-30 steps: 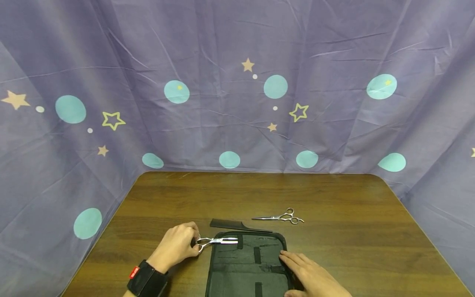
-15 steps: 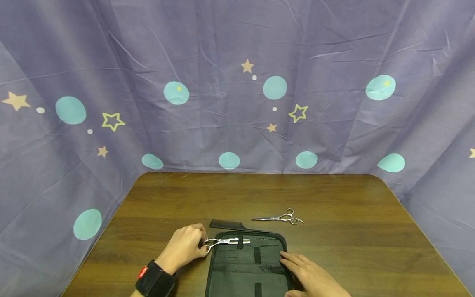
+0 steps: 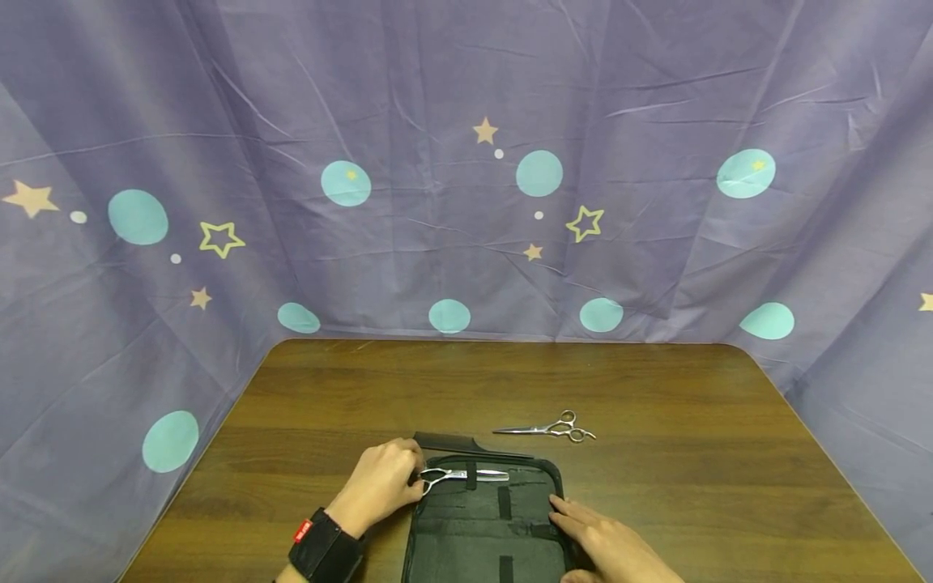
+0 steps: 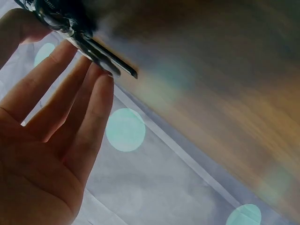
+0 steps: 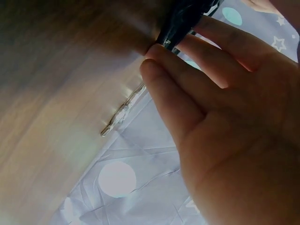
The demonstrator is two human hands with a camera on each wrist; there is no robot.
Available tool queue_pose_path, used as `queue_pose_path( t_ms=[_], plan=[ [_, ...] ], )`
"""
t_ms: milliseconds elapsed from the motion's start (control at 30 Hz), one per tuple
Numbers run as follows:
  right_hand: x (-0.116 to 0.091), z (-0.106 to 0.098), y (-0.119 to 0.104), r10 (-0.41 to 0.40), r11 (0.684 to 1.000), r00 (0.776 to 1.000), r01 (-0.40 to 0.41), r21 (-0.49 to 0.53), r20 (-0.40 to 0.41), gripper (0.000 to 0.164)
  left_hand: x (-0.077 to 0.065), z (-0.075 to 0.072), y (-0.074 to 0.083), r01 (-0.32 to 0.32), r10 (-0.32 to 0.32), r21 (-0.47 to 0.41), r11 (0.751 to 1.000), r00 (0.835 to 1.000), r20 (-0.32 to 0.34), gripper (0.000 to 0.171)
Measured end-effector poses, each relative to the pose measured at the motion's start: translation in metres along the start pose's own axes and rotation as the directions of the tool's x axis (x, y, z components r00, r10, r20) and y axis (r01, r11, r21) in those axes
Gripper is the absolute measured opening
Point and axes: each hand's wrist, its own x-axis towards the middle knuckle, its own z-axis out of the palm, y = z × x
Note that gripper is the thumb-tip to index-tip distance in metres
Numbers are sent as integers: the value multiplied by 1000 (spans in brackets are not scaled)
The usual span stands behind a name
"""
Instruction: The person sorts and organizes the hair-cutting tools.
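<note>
My left hand [image 3: 382, 478] pinches the handle rings of silver hairdressing scissors [image 3: 487, 475]. Their blades lie across the top of an opened black zip case [image 3: 452, 542], passing under a black elastic strap [image 3: 471, 478]. The finger rings are partly hidden by the fingers. On the case's right edge, my right hand [image 3: 608, 541] rests with its fingers fairly straight. The right wrist view shows those fingertips against the dark case edge [image 5: 180, 23]. In the left wrist view the left hand [image 4: 51, 122] reaches up to dark shapes at the case, hard to tell apart.
A black tail comb [image 3: 448, 442] lies just beyond the case's top edge. Farther back, a second pair of silver scissors [image 3: 543, 429] lies on the wooden table [image 3: 656, 405]. A purple curtain [image 3: 408, 121] with stars and dots hangs behind and at both sides.
The left hand has moved right, sliding the scissors farther along the case; their blades now reach well past the strap. The right hand has stayed on the case edge.
</note>
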Motion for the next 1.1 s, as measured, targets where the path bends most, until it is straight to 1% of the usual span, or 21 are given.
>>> queue_pose_path(
  t_ms=[100,233,333,467,533,633,700,867,1000,1100],
  plan=[
    [1,-2,-1,48,998,997,-50,44,53,74,3,1,2,-16,17,21,1000,1000,-12,6],
    [2,-3,-3,74,995,993,-80,65,91,74,3,2,3,-18,18,12,1000,1000,-12,5],
    [2,-4,-4,87,993,990,-95,70,110,74,4,4,3,-6,6,-36,999,1000,-8,5],
    [2,-5,-4,105,989,985,-118,87,138,74,5,6,4,9,-10,-138,990,1000,-11,6],
    [2,-6,-5,103,990,985,-115,87,136,74,5,7,6,11,-14,-175,985,1000,-13,8],
    [3,-5,-5,90,992,988,-101,81,128,73,6,9,9,2,-5,-194,981,1000,-10,8],
    [3,-4,-4,80,994,990,-88,69,117,74,7,10,12,-11,10,-191,982,1000,-6,8],
    [3,0,-4,37,999,998,-38,15,56,76,12,13,19,-60,59,-165,984,998,-9,6],
    [3,0,-3,20,1000,999,-20,-4,27,75,16,13,23,-59,59,-151,987,998,0,5],
    [2,-1,-2,26,1000,999,-27,5,36,76,19,13,25,-53,55,-151,987,998,14,7]
  ],
)
